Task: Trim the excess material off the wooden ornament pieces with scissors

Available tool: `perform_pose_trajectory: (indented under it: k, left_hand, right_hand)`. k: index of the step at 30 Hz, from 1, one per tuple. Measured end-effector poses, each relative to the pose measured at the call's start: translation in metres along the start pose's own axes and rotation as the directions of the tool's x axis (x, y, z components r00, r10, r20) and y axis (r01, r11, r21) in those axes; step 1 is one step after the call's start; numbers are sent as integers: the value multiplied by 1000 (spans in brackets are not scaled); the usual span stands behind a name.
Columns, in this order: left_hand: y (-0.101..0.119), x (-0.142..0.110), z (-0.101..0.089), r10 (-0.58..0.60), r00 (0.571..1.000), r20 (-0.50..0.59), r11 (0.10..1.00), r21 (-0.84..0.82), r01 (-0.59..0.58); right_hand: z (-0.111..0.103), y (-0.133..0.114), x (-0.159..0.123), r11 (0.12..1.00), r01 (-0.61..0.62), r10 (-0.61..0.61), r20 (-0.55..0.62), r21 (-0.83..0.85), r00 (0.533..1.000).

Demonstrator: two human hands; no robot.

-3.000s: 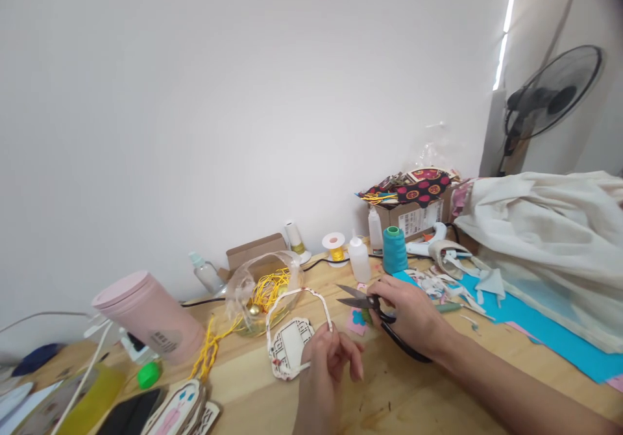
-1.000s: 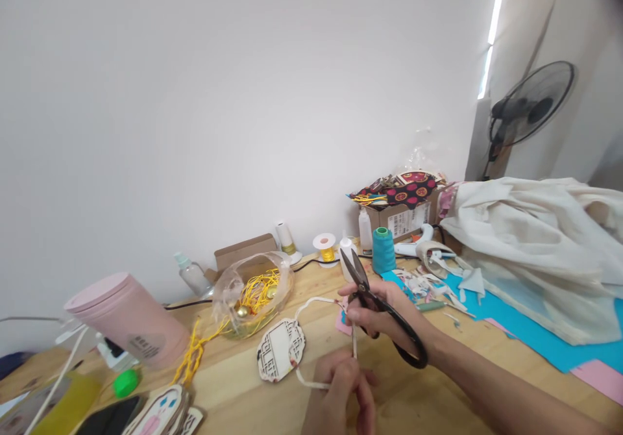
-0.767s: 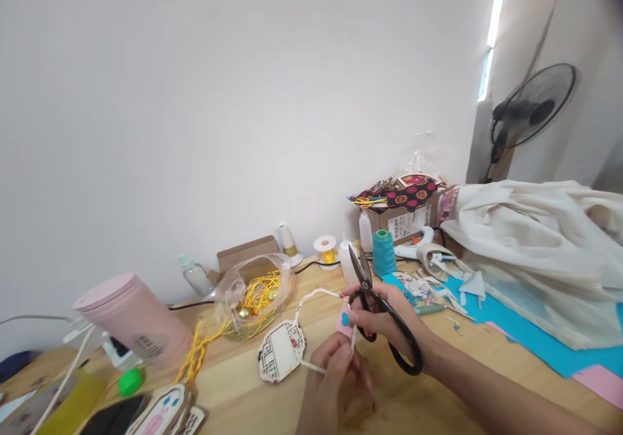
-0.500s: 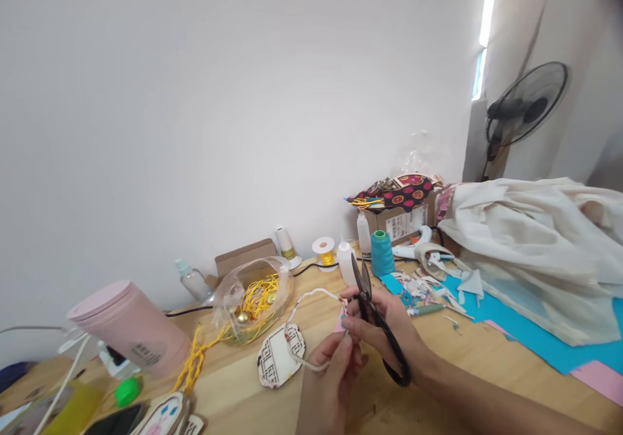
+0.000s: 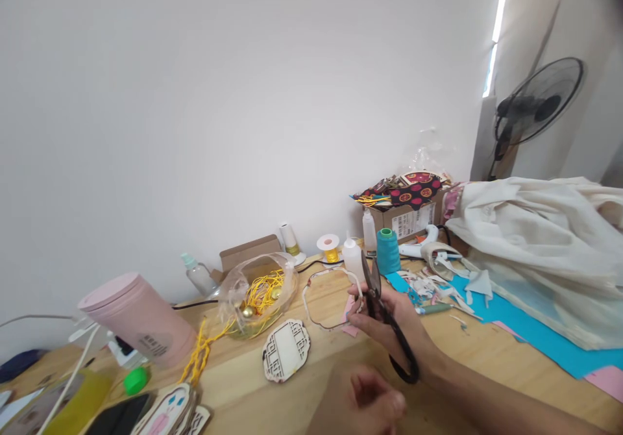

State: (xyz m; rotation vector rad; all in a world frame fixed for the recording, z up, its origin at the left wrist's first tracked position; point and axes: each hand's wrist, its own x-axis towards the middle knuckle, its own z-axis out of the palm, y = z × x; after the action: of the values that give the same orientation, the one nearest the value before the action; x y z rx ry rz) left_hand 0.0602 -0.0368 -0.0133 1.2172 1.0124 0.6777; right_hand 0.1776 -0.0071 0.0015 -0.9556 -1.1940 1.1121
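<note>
My right hand (image 5: 389, 321) is closed round black-handled scissors (image 5: 372, 279), whose blades point up and stand slightly apart. Its thumb and fingers also pinch the edge of a thin, wavy-edged white ring (image 5: 307, 302), held a little above the table. Lower down, my left hand (image 5: 367, 399) is away from the ring with its fingers curled in; it is slightly blurred, and whatever it may hold is hidden. To its left lies a pale lattice-cut plaque (image 5: 287, 350) with a wavy outline. A pink piece (image 5: 349, 315) shows behind the ring and my right fingers.
A teal thread cone (image 5: 388, 253), white bottle (image 5: 352, 256) and yellow spool (image 5: 329, 248) stand behind. Fabric scraps (image 5: 428, 289) lie right, near white cloth (image 5: 535, 240). At left are a bag of yellow cords (image 5: 265, 292), a pink tumbler (image 5: 141, 318) and a phone (image 5: 119, 415).
My left hand has let go of the white ring and moved down and right. The ring now hangs from my right hand, clear of the plaque. The view has shifted slightly.
</note>
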Motion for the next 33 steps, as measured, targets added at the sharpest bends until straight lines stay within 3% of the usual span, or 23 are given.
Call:
perform_pose_trajectory:
  k: [3, 6, 9, 13, 18, 22, 26, 33]
  left_hand:
    - [-3, -3, 3, -23, 1000, -5, 964, 266, 24]
    - [7, 2, -5, 67, 996, -59, 982, 182, -55]
    - [23, 7, -17, 200, 965, -171, 978, 94, -187]
    - [33, 7, -26, 265, 934, -239, 964, 68, -256]
    - [24, 4, -28, 311, 935, -170, 950, 50, -307]
    - [11, 8, -30, 306, 952, -19, 947, -94, -306]
    - [5, 11, -32, 324, 943, 78, 925, -232, -299]
    - [4, 7, -33, 380, 912, 155, 921, -158, -357]
  right_hand:
    - [-1, -8, 2, 993, -107, 107, 5, 56, 994]
    - [-2, -11, 2, 985, -135, 133, 28, 105, 991]
    - [-2, -9, 2, 986, -130, 125, 50, 101, 991]
    - [-4, -8, 3, 992, -111, 106, 69, 67, 992]
    - [-7, -11, 6, 988, -110, 106, 46, 108, 993]
    - [-5, -7, 4, 987, -122, 113, 85, 108, 990]
    - [-1, -4, 1, 990, -119, 108, 135, 77, 985]
    - [-2, -3, 2, 981, -136, 113, 159, 140, 981]
